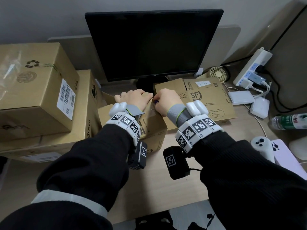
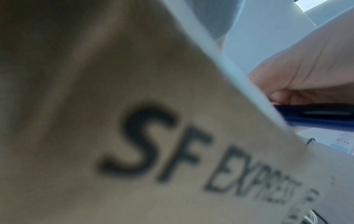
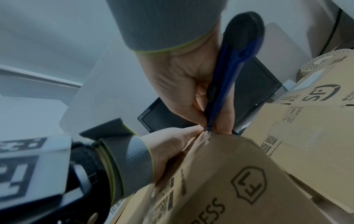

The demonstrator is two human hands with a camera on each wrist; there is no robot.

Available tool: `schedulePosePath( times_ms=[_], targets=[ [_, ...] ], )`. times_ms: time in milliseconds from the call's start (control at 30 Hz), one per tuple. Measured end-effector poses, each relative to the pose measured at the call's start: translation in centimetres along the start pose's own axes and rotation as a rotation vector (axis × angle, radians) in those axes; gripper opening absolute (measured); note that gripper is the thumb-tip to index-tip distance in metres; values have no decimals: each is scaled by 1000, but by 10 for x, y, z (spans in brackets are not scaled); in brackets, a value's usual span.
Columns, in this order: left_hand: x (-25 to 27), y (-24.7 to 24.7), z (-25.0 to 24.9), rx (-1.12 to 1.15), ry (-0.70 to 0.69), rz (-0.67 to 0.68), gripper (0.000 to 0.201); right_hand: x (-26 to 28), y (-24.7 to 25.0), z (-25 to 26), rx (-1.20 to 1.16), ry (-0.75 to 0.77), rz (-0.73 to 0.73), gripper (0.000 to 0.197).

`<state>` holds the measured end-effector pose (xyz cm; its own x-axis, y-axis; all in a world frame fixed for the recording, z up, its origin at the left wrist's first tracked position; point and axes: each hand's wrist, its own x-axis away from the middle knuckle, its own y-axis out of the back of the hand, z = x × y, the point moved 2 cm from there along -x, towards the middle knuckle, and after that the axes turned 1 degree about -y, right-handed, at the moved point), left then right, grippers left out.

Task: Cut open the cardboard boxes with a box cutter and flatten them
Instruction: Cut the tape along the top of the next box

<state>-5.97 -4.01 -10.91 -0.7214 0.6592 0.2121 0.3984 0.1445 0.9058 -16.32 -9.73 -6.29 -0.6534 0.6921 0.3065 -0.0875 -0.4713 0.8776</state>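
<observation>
Gripping a blue box cutter (image 3: 228, 84) in clenched fingers, the right hand (image 1: 166, 101) sets its tip at the top edge of a small cardboard box (image 1: 154, 130) at the centre of the frame, in front of a dark monitor (image 1: 152, 44). The left hand (image 1: 132, 101) lies on top of that box, fingers wrapped over its far edge. A flattened box (image 1: 207, 100) lies just right of it; two larger boxes (image 1: 38, 90) are stacked at left.
</observation>
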Motion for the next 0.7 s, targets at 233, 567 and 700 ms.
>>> schedulePosePath(
  times_ms=[233, 567, 700],
  targets=[
    [5, 2, -2, -6, 17, 5, 44, 1, 2, 5, 83, -23, 1, 24],
    [14, 10, -8, 17, 49, 54, 43, 3, 10, 11, 153, -16, 57, 8],
    [18, 13, -11, 7, 59, 59, 42, 5, 8, 7, 141, -15, 62, 22]
  ],
)
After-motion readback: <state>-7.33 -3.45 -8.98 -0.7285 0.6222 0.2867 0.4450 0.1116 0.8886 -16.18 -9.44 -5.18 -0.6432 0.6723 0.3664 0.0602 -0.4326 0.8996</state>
